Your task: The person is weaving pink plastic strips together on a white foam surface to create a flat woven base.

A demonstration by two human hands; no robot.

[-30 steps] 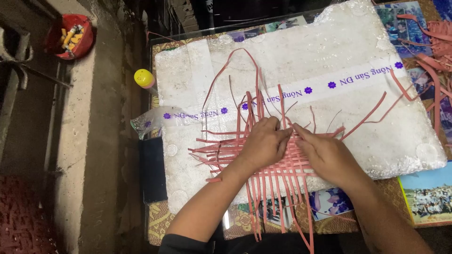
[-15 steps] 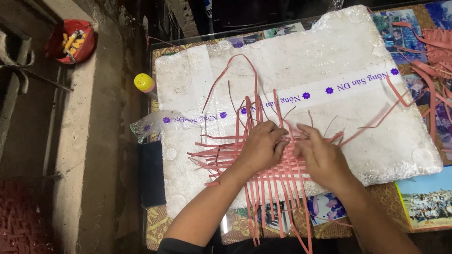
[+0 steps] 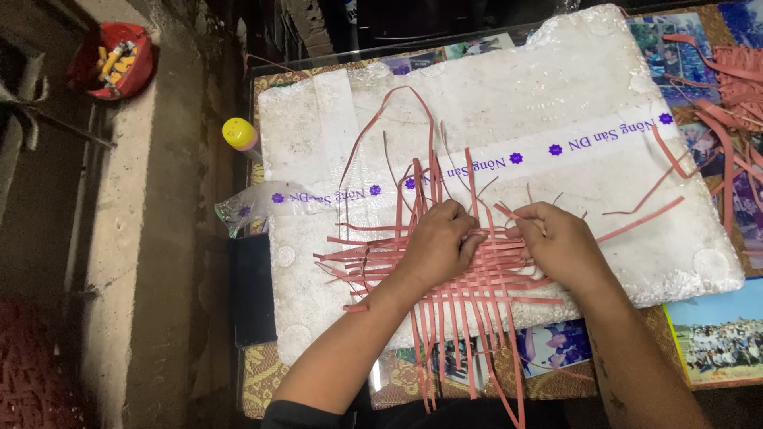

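Hands on a pink strip weave

Strips point(image 3: 445, 270) of pink material, crossed into a flat weave, lie on the near half of a white foam board point(image 3: 556, 95). The left hand point(image 3: 437, 242) rests on the weave with fingers curled down over the crossing strips; the right hand point(image 3: 556, 238) sits just beside it, its fingers bent and pinching a strip at the weave's upper edge. Loose ends fan out toward the person and curl up over the board.

A band of clear tape point(image 3: 556, 151) with purple print runs across the board. The board lies on a glass-topped table point(image 3: 715, 334) with photographs under the glass. A heap of spare pink strips point(image 3: 731, 87) lies at the far right. A small yellow-capped bottle point(image 3: 238, 133) stands at the board's left edge, a dark flat object point(image 3: 253, 286) below it. Left of the table is a concrete ledge point(image 3: 135, 238) and a red bowl point(image 3: 115, 59).

Since 0.5 s ago, both hands have stayed on the weave in much the same spot, with no clear change in the strips.
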